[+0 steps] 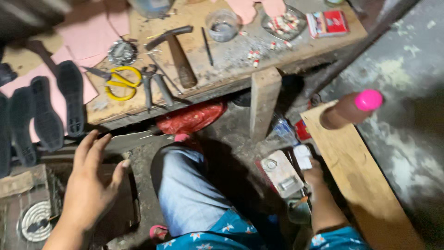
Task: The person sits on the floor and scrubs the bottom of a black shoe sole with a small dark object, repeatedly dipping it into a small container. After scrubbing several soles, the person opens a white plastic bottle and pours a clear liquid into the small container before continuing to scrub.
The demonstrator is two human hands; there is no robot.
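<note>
while the left hand (90, 185) spreads empty, the right hand (314, 178) grips one white can (283, 174) near three soles (46, 113).

hands (90, 185): 2 | black soles (74, 97): 3 | yellow scissors (121, 83): 1 | pliers (152, 85): 1 | pink-capped bottle (351, 109): 1 | glass (223, 25): 1

We are seeing dim, uneven light: the far workbench (231, 55) is looking brighter, deep shadow is lying beneath it, and motion blur is softening everything.

right hand (314, 175) fingers hidden behind white container (282, 175), black soles (27, 120) cut off at left edge
</note>
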